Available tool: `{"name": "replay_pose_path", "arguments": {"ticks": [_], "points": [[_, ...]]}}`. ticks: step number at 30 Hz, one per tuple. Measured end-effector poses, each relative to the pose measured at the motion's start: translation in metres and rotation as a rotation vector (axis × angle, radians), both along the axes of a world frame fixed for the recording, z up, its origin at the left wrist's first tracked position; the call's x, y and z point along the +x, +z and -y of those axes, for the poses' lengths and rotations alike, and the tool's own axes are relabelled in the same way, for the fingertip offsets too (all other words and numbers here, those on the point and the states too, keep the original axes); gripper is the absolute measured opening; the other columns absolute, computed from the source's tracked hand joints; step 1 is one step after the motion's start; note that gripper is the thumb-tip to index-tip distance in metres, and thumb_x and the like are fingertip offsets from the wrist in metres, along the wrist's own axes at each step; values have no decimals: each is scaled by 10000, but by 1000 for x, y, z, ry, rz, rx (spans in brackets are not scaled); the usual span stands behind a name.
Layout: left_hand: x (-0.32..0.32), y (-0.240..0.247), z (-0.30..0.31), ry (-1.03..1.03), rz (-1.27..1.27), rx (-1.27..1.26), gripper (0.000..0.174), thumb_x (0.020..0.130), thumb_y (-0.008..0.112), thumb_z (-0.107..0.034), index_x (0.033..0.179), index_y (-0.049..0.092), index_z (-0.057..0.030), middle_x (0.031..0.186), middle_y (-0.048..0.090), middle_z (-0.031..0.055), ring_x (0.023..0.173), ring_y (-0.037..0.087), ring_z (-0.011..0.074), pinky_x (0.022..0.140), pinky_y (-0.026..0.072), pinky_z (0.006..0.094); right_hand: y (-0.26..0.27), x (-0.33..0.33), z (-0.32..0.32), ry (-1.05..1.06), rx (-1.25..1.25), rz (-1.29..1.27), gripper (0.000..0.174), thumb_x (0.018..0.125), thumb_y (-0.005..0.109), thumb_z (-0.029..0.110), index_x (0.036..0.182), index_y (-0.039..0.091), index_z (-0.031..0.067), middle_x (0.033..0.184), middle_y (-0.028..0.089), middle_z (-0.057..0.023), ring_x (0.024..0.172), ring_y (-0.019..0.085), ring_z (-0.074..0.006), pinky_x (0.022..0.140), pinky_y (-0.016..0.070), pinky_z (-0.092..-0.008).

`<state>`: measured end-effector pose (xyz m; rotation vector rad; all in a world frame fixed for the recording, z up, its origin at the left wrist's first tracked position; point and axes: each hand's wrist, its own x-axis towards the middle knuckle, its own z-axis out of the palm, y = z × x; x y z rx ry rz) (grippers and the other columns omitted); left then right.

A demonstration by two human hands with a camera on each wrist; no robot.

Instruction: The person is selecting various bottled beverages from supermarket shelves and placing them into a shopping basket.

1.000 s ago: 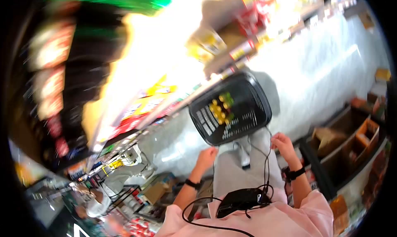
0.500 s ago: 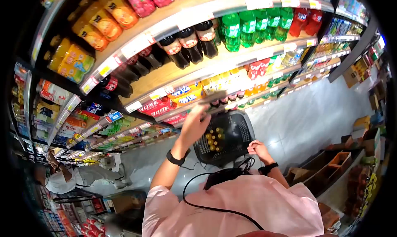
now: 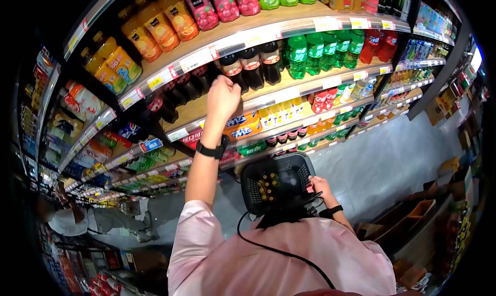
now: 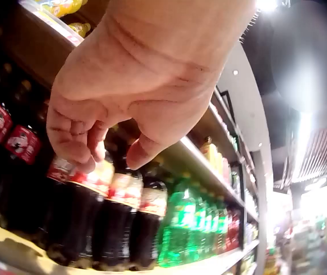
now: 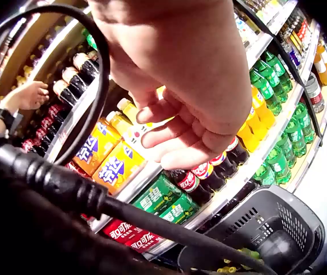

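Observation:
My left hand (image 3: 225,99) is raised to a shelf of dark cola bottles (image 3: 252,71) with cream and red labels. In the left wrist view its bent fingers and separate thumb overlap the tops of the nearest bottles (image 4: 86,200). The right wrist view shows a small gap between this hand and the closest bottle (image 5: 63,91). Low beside a black basket (image 3: 250,198), my right hand (image 3: 320,186) hangs with fingers loosely bent and nothing in them. Several yellow-topped items (image 3: 266,187) lie inside the basket.
Green soda bottles (image 3: 315,53) stand right of the cola, and orange drink bottles (image 3: 157,25) sit on the shelf above. Orange multipacks (image 3: 243,125) are below. Cardboard boxes (image 3: 413,213) line the aisle's right side. A black cable (image 5: 103,74) loops near my right wrist.
The view has swung up from the basket and floor to the shelves. My left hand has risen from beside the basket to the cola bottles. My right hand stays low by the basket.

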<state>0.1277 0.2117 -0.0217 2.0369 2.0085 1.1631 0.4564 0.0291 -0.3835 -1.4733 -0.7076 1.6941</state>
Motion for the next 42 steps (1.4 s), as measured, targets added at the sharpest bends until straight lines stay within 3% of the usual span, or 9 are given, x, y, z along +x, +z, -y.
{"name": "replay_pose_path", "arguments": {"ticks": [3,5,11,12,23,33,35,40,42], "points": [[-22,-11,-33,163,1,203,592,835,719,-420,1143,570,64,1089,624,309,1003,628,452,856,504,490,7,4,-1,-6,1,15,338,955,629,271,704,585,49,629,606,-64,519,645,-195,507,548,-302],[-26,20,-48,107,37,-208,620,824,728,-451,1122,592,75,1025,639,340,965,639,463,835,503,507,19,4,-3,68,33,18,363,967,622,283,679,568,69,605,578,-34,548,636,-162,536,538,-287],[-29,-17,-94,146,31,406,620,828,719,-474,1184,596,19,1039,658,314,1009,629,461,882,486,475,38,-13,-10,82,65,20,363,975,613,252,665,559,70,599,577,-39,546,614,-157,538,511,-270],[-27,-4,-85,68,140,211,692,808,754,-386,1347,507,-31,1311,550,298,1182,531,480,978,435,507,43,-14,-15,94,73,27,364,975,615,258,669,559,70,600,574,-33,539,606,-151,539,514,-270],[-45,4,-66,46,78,101,526,848,693,-389,1155,603,28,1005,691,241,964,644,446,863,492,438,46,-21,-26,125,88,71,391,967,627,294,646,561,80,598,595,-29,539,626,-133,534,494,-250],[-52,-32,1,-283,407,238,491,907,687,-246,1278,528,35,1151,636,206,1008,651,338,899,495,407,49,-24,-24,85,18,-1,330,974,613,252,709,576,60,653,633,-68,553,643,-160,546,532,-255],[-63,-48,13,-278,179,325,552,916,671,-225,1366,478,30,1252,582,203,1182,563,331,1046,400,386,45,-23,-24,94,69,-39,285,986,591,209,745,592,58,698,650,-63,577,640,-155,562,539,-263],[-41,-24,79,-476,512,335,570,940,636,-222,1400,427,43,1261,576,140,1131,581,212,1011,435,349,74,-13,-33,162,206,-5,119,966,588,81,1041,633,0,829,685,-59,706,629,-114,660,521,-248],[-24,-12,102,-529,650,268,542,979,583,-271,1391,421,42,1262,565,114,1132,561,182,1028,419,335,101,-12,-37,277,322,-74,252,949,589,19,1201,597,-1,1042,683,-81,877,630,-124,785,514,-258]]}}
